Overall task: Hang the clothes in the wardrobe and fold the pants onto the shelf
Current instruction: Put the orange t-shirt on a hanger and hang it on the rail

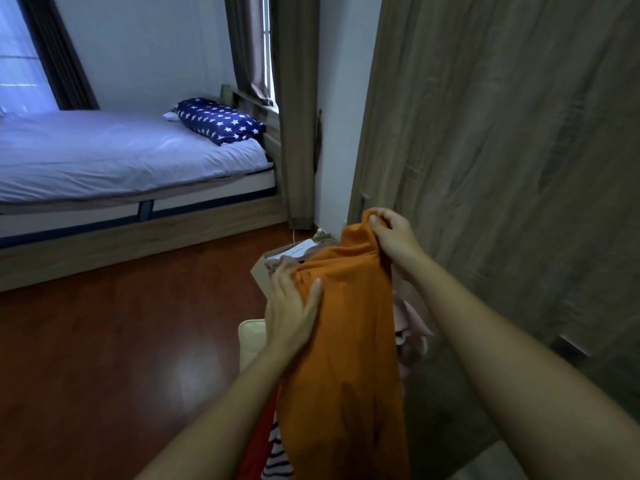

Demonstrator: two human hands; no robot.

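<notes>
Fingers (383, 215) of the right hand (394, 242) are curled, pinching the top edge of the orange garment (346, 358). The left hand (292, 313) grips its side, thumb across the front. The garment hangs between both hands, probably raised to find the neckline for hanging. The wardrobe door (502, 168), just beside it, appears shut and obstructs access. A pink garment (414, 325) and a cardboard box (263, 271) lie below.
</notes>
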